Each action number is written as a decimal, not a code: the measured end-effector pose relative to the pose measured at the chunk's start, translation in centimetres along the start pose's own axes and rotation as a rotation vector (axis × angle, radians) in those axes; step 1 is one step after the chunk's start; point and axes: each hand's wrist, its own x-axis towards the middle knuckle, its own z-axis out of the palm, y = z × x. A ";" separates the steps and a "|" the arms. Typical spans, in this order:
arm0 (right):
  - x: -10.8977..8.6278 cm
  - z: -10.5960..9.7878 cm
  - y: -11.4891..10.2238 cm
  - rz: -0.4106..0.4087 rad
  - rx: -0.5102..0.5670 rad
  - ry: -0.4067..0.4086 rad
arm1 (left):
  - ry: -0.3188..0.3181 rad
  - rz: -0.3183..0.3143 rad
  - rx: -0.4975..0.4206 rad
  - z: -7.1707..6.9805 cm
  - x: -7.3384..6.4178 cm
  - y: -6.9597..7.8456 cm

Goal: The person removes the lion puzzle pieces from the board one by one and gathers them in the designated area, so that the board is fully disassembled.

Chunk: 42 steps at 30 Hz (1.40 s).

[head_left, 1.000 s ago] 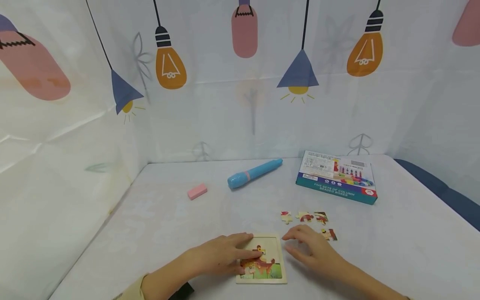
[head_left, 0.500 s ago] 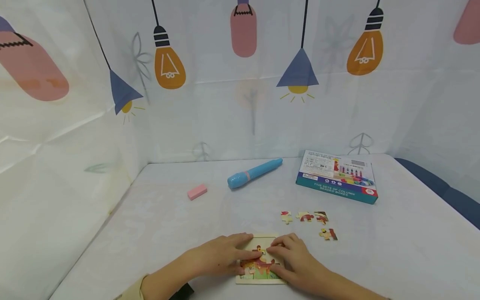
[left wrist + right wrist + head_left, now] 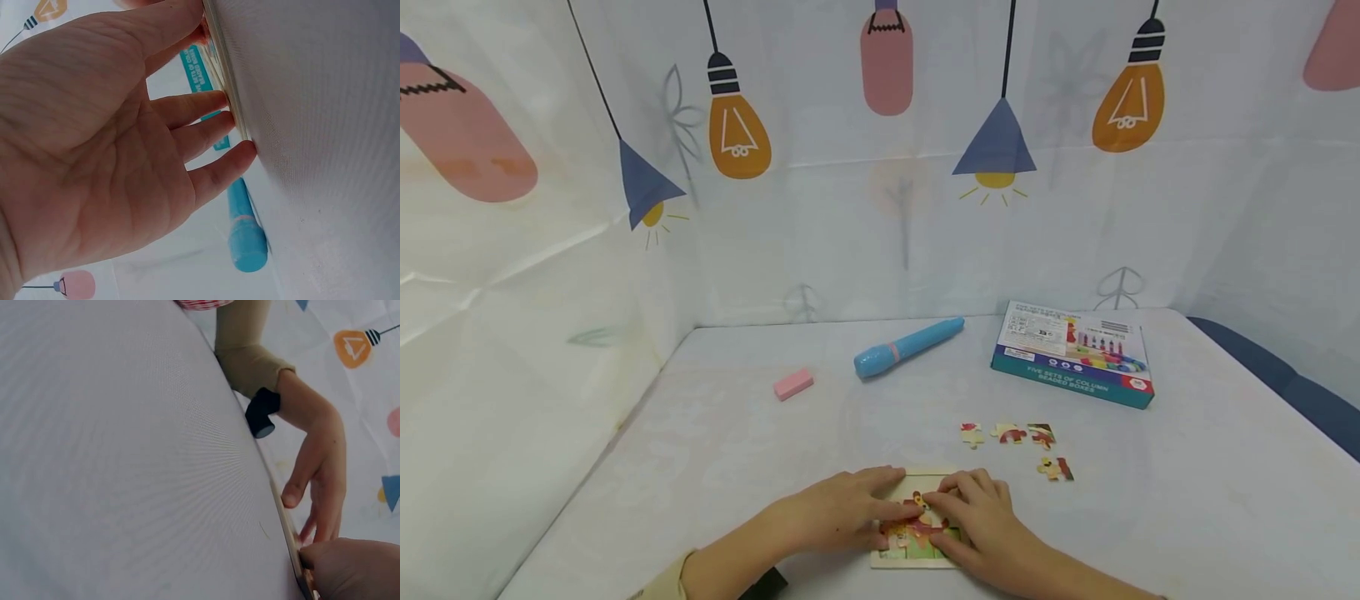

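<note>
A light wooden jigsaw tray [image 3: 917, 563] lies near the table's front edge, its lower part filled with picture pieces [image 3: 917, 547]. My left hand [image 3: 838, 512] rests across its left side, fingers extended; in the left wrist view those fingertips touch the tray's edge [image 3: 232, 106]. From the right, my right hand [image 3: 988, 529] touches the pieces inside with its thumb and index finger apart. Both hands cover parts of the picture. Beyond the tray lie several loose jigsaw pieces [image 3: 1011, 433], one of them [image 3: 1056, 469] nearer the right hand.
At the back right sits a flat toy box [image 3: 1071, 354]. A blue microphone-shaped toy [image 3: 906, 347] and a pink block [image 3: 793, 384] lie farther back on the white table [image 3: 715, 467]. Beside the left forearm is a small dark object [image 3: 765, 583]. A printed curtain hangs behind.
My right hand has moved left from beside the tray onto its pieces, then slightly farther left. The left hand and the loose pieces stay in place.
</note>
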 end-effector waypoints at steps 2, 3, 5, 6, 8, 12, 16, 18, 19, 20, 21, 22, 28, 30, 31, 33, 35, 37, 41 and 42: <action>0.1 0.0 -0.1 0.012 0.019 0.005 | -0.010 -0.013 -0.023 0.0 0.0 0.0; 0.1 0.0 -0.1 0.018 0.030 0.008 | -0.011 -0.018 -0.031 0.0 0.0 0.0; 0.1 -0.1 -0.1 0.023 0.054 0.016 | -0.012 -0.028 -0.052 0.0 0.0 0.0; 0.2 -0.1 -0.2 0.028 0.066 0.018 | -0.016 -0.034 -0.059 0.0 0.0 0.0; 0.2 -0.1 -0.1 0.026 0.082 0.026 | -0.015 -0.035 -0.054 0.0 0.0 0.0; 0.1 -0.2 -0.1 0.022 0.100 0.037 | -0.023 -0.041 -0.072 0.1 0.1 0.0; 0.1 -0.2 -0.2 0.023 0.109 0.044 | -0.032 -0.043 -0.092 0.1 0.1 -0.1; 0.1 -0.2 -0.1 0.021 0.111 0.049 | -0.036 -0.044 -0.093 0.1 0.1 -0.1; 0.1 -0.2 -0.1 0.022 0.112 0.050 | -0.038 -0.046 -0.092 0.1 0.1 -0.1; 0.1 -0.2 -0.1 0.023 0.115 0.051 | -0.040 -0.046 -0.091 0.1 0.1 -0.1; 0.1 -0.2 -0.1 0.023 0.120 0.051 | -0.040 -0.045 -0.086 0.1 0.1 -0.1; 0.1 -0.2 -0.1 0.024 0.124 0.053 | -0.039 -0.043 -0.081 0.1 0.1 -0.1; 0.1 -0.1 -0.1 0.053 0.154 0.049 | -0.053 -0.030 -0.048 0.0 -0.1 0.1; 0.1 -0.1 -0.1 0.055 0.160 0.053 | -0.061 -0.030 -0.048 0.0 -0.1 0.1; 0.1 -0.1 -0.1 0.054 0.163 0.055 | -0.064 -0.031 -0.051 0.0 -0.1 0.1; 0.1 -0.1 -0.1 0.051 0.167 0.061 | -0.068 -0.034 -0.055 0.0 -0.1 0.1; 0.1 -0.1 -0.1 0.047 0.173 0.069 | -0.069 -0.034 -0.057 0.0 -0.1 0.1; 0.0 -0.1 -0.1 0.040 0.180 0.082 | -0.067 -0.033 -0.058 0.0 -0.2 0.1; -0.1 -0.1 -0.1 0.015 0.193 0.115 | -0.060 -0.034 -0.075 -0.2 -0.2 0.1; 0.0 -0.1 -0.1 0.008 0.195 0.120 | -0.059 -0.034 -0.080 -0.2 -0.2 0.0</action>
